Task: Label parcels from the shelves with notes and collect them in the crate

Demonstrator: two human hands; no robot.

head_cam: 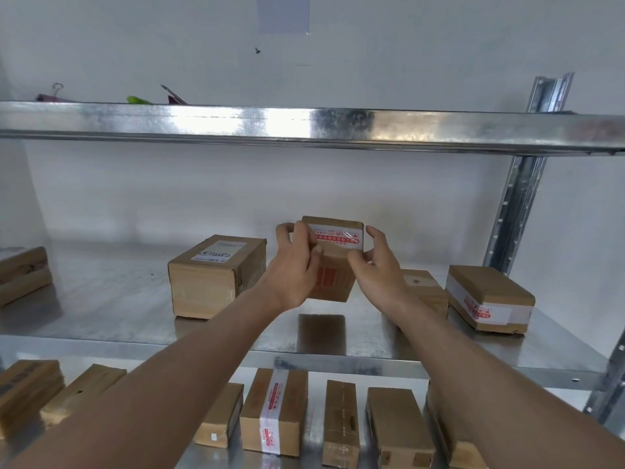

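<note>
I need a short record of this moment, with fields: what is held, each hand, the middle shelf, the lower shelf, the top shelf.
held: small brown cardboard parcel with white-and-red tape, lifted above the middle metal shelf
left hand: fingers curled round the parcel's left side
right hand: grips its right side
middle shelf: large brown box with white label; flat taped box at right
lower shelf: row of brown parcels, one with a white tape band
top shelf: green object, unclear
</note>
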